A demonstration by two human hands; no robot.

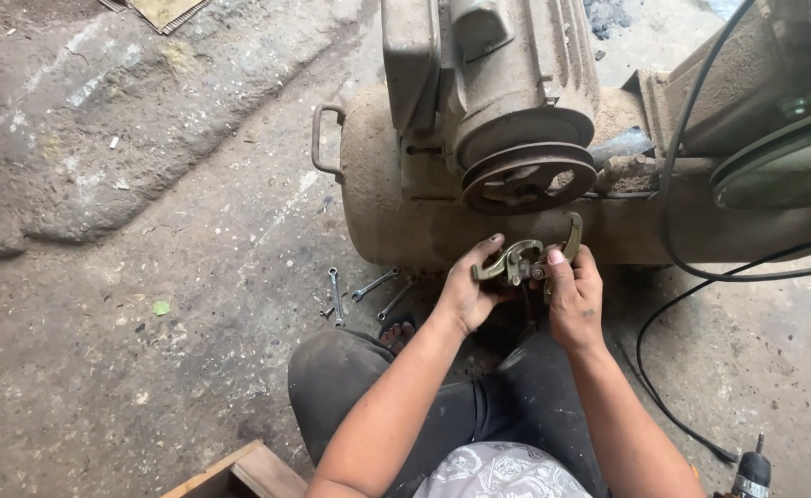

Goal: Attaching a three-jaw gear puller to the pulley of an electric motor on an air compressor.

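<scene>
Gear puller (527,260), olive-metal with curved jaws, sits just below the motor's grooved pulley (529,177), long axis roughly level, gripped at both ends: left hand (468,293) fingers curled round one jaw, right hand (575,297) pinching the centre, equally near.

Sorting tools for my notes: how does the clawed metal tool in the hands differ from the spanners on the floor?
The clawed tool is held off the ground between the left hand and right hand; the spanners lie untouched on the concrete floor. The clawed tool is bulky, with curved hooked arms joined at a centre; the spanners are slim, straight bars. It looks dull greenish-brown; they look silvery. Both are metal hand tools.
</scene>
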